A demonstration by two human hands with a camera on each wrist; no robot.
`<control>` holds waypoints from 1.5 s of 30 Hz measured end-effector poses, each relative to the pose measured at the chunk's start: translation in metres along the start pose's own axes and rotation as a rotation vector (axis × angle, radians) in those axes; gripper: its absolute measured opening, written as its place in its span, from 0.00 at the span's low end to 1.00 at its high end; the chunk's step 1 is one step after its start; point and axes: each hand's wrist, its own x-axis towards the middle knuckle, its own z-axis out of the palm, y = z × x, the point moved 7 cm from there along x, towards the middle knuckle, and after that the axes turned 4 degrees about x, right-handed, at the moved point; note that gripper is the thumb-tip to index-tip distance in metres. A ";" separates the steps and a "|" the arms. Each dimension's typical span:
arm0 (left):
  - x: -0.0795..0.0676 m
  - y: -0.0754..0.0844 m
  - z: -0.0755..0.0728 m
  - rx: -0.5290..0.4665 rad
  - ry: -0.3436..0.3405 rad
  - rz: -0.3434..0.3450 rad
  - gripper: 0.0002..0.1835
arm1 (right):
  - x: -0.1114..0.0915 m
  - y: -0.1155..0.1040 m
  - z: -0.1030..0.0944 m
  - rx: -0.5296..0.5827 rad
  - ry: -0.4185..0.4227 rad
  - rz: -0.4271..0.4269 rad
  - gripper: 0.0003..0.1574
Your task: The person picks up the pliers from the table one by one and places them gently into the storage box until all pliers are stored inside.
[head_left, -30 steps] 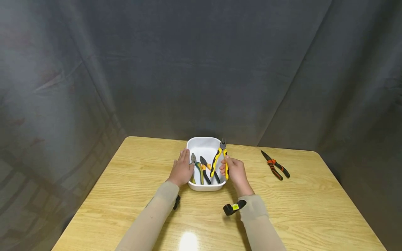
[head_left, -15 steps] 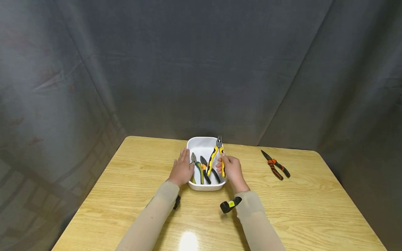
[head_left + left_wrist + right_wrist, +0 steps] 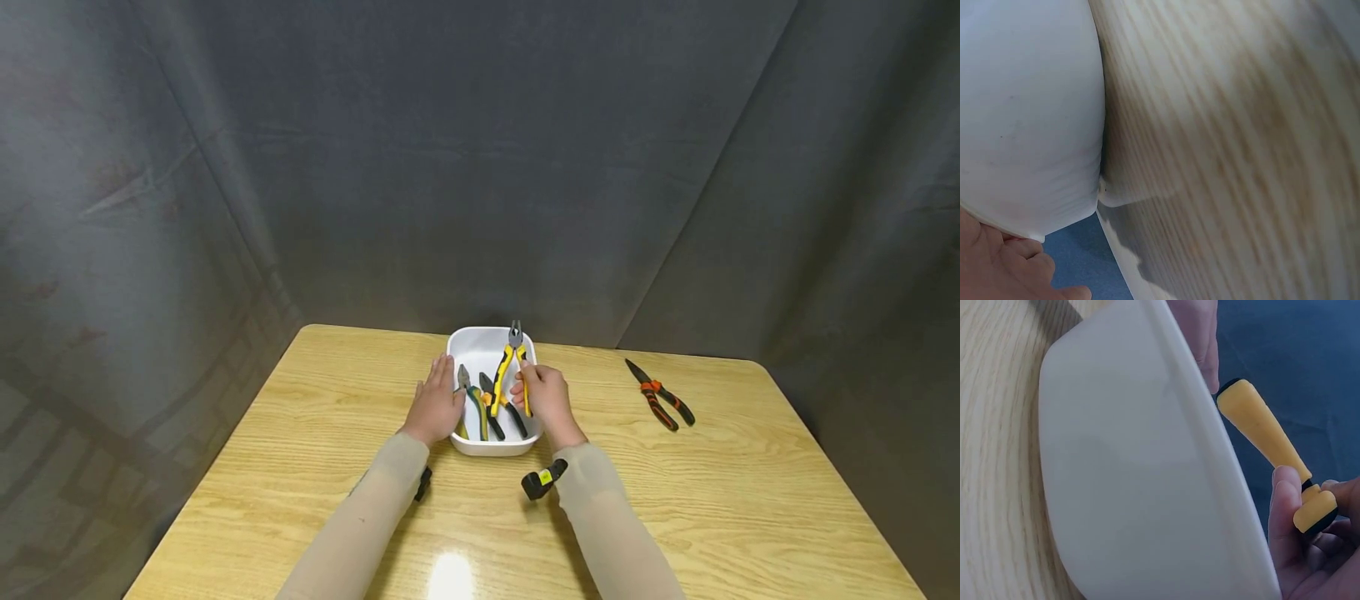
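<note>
My right hand (image 3: 549, 396) pinches one handle of yellow-and-black combination pliers (image 3: 501, 379) above the right side of a white tray (image 3: 491, 448). The pliers stand spread, their metal head pointing toward the back; in the right wrist view both yellow handles (image 3: 1263, 425) show above the rim. My left hand (image 3: 437, 404) rests on the tray's left rim, fingers fairly straight. Inside the tray lie green-and-yellow pliers (image 3: 476, 402) and orange-and-black pliers (image 3: 516, 421), the latter partly behind the held pair. In the left wrist view the tray's side wall (image 3: 1029, 112) hides the contents.
Orange-and-black long-nose pliers (image 3: 660, 404) lie spread on the wooden table (image 3: 720, 500), right of the tray. A dark grey curtain (image 3: 450, 167) hangs behind the table and along both sides.
My right hand has carried the yellow-and-black pliers leftward and slightly toward the back, farther over the tray. The left hand and the tray have stayed in place.
</note>
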 end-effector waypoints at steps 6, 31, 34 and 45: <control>-0.001 -0.001 -0.001 -0.005 0.010 0.010 0.35 | 0.004 -0.003 0.005 -0.075 -0.005 -0.020 0.27; 0.001 0.001 0.000 0.009 -0.013 0.000 0.35 | 0.007 -0.007 0.018 -0.603 0.166 -0.106 0.24; 0.001 0.001 0.000 0.006 -0.011 -0.002 0.35 | 0.006 -0.007 0.018 -0.621 0.183 -0.113 0.24; 0.000 0.002 0.000 0.020 -0.014 -0.004 0.35 | 0.007 -0.007 0.019 -0.735 0.187 -0.096 0.27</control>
